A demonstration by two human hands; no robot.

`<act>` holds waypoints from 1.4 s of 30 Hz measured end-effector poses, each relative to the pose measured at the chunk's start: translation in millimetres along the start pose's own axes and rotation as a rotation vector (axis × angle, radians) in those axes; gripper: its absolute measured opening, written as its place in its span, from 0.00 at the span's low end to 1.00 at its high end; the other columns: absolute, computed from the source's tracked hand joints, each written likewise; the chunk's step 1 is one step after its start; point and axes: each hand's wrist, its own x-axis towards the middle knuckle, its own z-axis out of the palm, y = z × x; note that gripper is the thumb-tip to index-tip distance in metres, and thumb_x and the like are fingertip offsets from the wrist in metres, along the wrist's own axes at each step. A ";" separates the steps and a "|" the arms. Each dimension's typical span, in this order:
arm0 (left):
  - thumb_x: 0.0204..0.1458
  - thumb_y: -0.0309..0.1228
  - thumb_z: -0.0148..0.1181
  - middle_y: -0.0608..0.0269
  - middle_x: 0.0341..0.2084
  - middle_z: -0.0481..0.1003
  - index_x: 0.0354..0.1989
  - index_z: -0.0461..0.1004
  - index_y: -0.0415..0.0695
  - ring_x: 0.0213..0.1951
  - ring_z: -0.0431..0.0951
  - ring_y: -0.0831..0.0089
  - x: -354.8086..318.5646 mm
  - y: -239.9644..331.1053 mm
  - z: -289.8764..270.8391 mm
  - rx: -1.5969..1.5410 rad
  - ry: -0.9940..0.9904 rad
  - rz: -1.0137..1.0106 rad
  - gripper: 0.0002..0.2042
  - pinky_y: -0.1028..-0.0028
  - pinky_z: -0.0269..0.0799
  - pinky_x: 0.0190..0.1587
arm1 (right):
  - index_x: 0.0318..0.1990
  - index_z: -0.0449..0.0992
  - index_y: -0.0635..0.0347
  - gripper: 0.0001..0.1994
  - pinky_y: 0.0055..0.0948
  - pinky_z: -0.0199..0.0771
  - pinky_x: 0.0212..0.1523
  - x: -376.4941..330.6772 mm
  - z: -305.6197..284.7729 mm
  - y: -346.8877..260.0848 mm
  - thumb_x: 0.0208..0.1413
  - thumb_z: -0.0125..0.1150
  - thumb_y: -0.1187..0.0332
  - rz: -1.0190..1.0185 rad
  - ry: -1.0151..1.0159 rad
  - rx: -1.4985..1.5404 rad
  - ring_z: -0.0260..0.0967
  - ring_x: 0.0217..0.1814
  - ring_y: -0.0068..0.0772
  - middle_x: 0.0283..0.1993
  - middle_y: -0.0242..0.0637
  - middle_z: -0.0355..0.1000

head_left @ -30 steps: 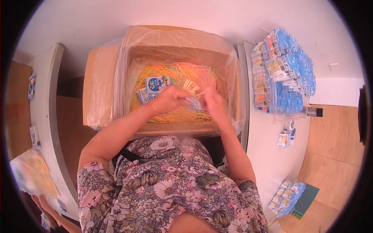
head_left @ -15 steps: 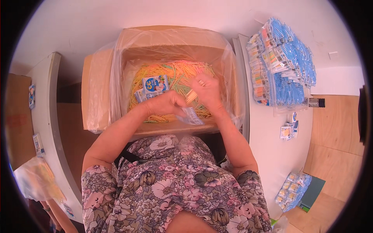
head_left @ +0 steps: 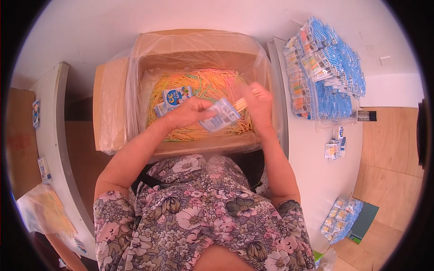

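Holding sachet (head_left: pixel 221 116) higher than before, sticks (head_left: pixel 241 105) at its edge

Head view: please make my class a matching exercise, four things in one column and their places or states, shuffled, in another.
1. Left hand
2. Right hand
3. Loose sticks
4. Heaped packets

A. lying inside the box
B. holding pale sticks
C. piled to the right of the box
D. holding a small packet

Pairs: 1-D, 2-B, 3-A, 4-C
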 end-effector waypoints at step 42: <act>0.48 0.21 0.60 0.66 0.25 0.77 0.31 0.77 0.36 0.29 0.74 0.83 1.2 -5.3 -13.8 0.086 0.189 0.119 0.04 0.81 0.71 0.35 | 0.31 0.78 0.63 0.05 0.17 0.63 0.26 -29.8 -13.3 7.7 0.52 0.60 0.71 -0.021 -0.553 -0.242 0.61 0.27 0.09 0.25 0.21 0.69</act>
